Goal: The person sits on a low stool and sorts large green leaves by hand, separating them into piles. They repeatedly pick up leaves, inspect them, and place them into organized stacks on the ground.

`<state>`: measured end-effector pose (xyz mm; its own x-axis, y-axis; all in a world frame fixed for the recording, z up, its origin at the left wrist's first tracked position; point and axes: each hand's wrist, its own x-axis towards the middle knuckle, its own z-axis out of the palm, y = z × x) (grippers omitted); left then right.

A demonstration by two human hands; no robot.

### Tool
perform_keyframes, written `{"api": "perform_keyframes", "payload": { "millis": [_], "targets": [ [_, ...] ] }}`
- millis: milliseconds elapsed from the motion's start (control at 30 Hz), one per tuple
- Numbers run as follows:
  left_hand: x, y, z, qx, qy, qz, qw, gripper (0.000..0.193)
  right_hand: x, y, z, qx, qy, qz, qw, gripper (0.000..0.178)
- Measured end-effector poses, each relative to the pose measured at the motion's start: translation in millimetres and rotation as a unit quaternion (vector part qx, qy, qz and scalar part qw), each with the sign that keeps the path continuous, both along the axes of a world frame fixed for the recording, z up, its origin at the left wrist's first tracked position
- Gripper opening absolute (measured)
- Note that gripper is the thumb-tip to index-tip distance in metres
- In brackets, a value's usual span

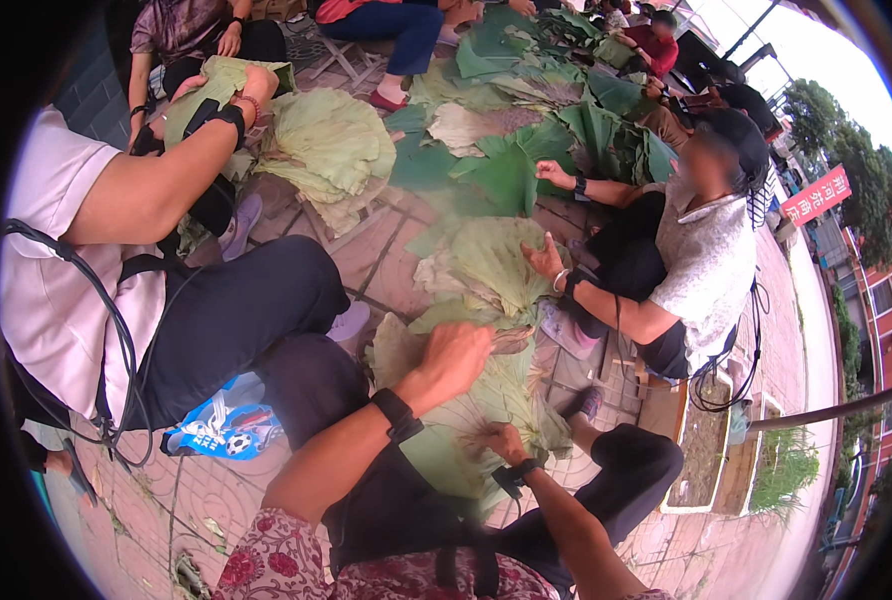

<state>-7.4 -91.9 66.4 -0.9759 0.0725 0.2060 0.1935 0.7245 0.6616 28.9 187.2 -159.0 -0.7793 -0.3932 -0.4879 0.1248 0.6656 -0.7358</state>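
Both hands grip large pale green lotus leaf (486,400) spread over lap, above brick paving (366,250). Left hand (456,355) clenched on leaf's upper edge, arm stretched forward, apparently pinning it flat. Right hand (501,440) pinches lower fold, wrist bent inward. Seated person opposite presses another leaf (496,265).

There are two hands of the person wearing the camera, a left hand (456,352) and a right hand (503,440). Each wrist has one black band, so two bands. Both hands touch one big leaf (511,385). Two other people sit close by. One more pile of leaves (331,150) lies further off.
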Motion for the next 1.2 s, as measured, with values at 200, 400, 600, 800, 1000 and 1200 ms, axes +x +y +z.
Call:
{"api": "perform_keyframes", "payload": {
  "millis": [200,400,600,800,1000,1200],
  "targets": [
    [-9.1,-7.6,4.3,0.069,0.058,0.11,0.99,0.019,-36.7,-5.8,69.4,-0.044,0.079,-0.088,0.992,0.015],
    [-3.2,-28.9,17.0,0.112,0.083,0.218,0.966,0.023,-90.4,0.0,179.0,-0.205,0.086,-0.133,0.966,0.016],
    [2.8,-36.1,24.6,0.065,0.069,0.218,0.971,0.026,-103.4,-3.0,213.1,-0.173,0.044,-0.191,0.965,0.02],
    [-1.1,-35.8,28.3,0.078,0.055,0.217,0.972,0.023,-133.2,7.9,182.0,-0.14,0.043,-0.127,0.981,0.018],
    [-9.4,-48.7,33.0,0.075,0.081,0.234,0.966,0.022,-162.1,-51.9,178.3,-0.095,0.037,-0.047,0.994,0.016],
    [-18.4,-57.8,41.2,0.086,0.077,0.277,0.954,0.025,-210.0,-112.3,163.8,-0.094,0.022,0.054,0.994,0.017]
  ]
}}
